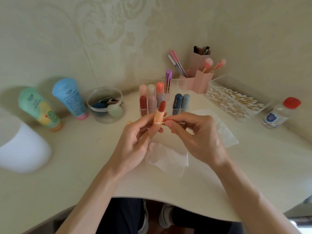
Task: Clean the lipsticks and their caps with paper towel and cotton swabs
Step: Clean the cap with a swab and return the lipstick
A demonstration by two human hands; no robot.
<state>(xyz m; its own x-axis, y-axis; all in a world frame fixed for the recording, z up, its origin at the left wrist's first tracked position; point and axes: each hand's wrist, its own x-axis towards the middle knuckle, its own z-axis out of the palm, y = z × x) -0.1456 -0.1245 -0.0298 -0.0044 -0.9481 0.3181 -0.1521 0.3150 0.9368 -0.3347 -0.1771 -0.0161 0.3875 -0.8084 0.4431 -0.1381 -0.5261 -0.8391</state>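
Note:
My left hand (135, 139) holds an uncapped lipstick (160, 113) upright, an orange tube with its red-brown stick extended. My right hand (195, 132) pinches a cotton swab (162, 123) whose white tip touches the orange tube below the stick. Two pieces of paper towel lie on the table, one (167, 157) under my hands, one (226, 132) to the right. A clear organiser (176, 83) behind my hands holds several capped lipsticks. A small orange cap-like piece (129, 122) peeks out behind my left hand.
A clear box of cotton swabs (236, 98) stands at the right, with a red-capped bottle (282, 114) beyond it. Pink brush holders (199, 78) sit at the back. At the left are a tub of sponges (105, 105), two cream tubes (69, 98) and a white roll (22, 146).

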